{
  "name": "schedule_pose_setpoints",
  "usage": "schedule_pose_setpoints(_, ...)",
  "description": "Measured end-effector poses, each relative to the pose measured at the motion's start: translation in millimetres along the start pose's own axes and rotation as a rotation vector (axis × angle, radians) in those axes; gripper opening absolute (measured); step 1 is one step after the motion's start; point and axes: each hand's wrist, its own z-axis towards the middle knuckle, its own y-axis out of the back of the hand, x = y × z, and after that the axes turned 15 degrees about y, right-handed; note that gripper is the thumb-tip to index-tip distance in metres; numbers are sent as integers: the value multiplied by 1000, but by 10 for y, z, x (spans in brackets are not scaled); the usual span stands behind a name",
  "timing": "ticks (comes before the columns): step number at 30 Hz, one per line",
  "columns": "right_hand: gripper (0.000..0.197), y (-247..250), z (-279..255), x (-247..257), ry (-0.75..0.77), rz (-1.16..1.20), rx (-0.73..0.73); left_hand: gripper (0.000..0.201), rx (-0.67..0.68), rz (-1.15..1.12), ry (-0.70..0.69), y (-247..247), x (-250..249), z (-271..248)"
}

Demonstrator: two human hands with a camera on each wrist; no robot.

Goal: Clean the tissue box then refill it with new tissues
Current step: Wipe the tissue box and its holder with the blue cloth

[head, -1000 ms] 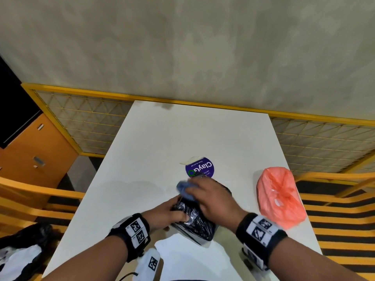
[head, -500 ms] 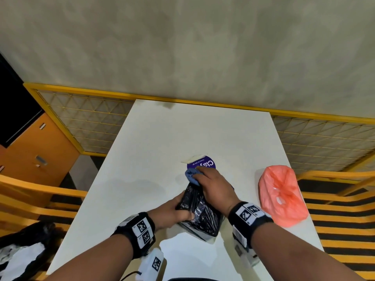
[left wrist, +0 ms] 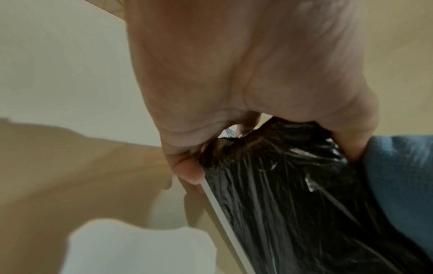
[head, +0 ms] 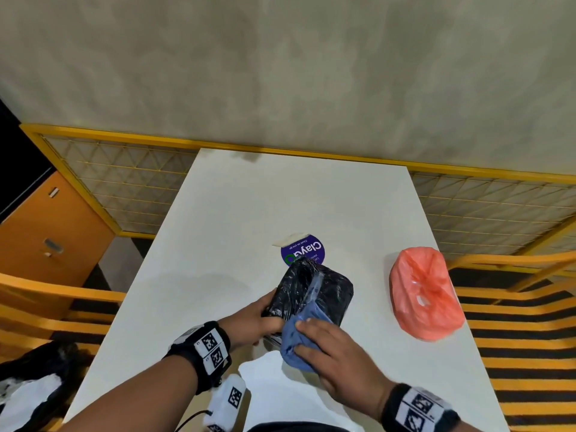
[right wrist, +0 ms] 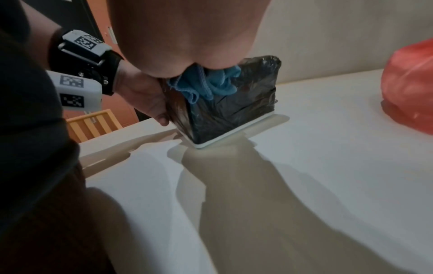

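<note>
Standing near the table's (head: 280, 198) front edge, around mid-width: black glossy tissue box (head: 324, 288) on a white base. Left hand (head: 252, 322) grips the box's left side, fingers curled round it. Right hand (head: 339, 353) presses a blue cloth (head: 296, 344) onto the box's near top, fingers bent over the cloth. Just beyond the box: purple round label (head: 307, 249). Toward the right edge, apart from the box: tied orange plastic bag (head: 427, 294).
</note>
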Motion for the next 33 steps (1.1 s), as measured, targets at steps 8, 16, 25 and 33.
schedule_pose_setpoints(8, 30, 189, 87, 3, 86, 123, -152, 53, -8, -53, -20, -13, 22, 42)
schedule_pose_setpoints(16, 49, 115, 17, -581, -481, 74, -315, 52, 18, -42, 18, 6, 11, 2)
schedule_pose_setpoints(25, 42, 309, 364, -1063, -792, 195, -444, 47, 1, -34, 22, -16, 2, -26)
schedule_pose_setpoints(33, 21, 456, -27, -578, -1126, 491, -720, 55, 1, -52, 39, 11, 46, -2)
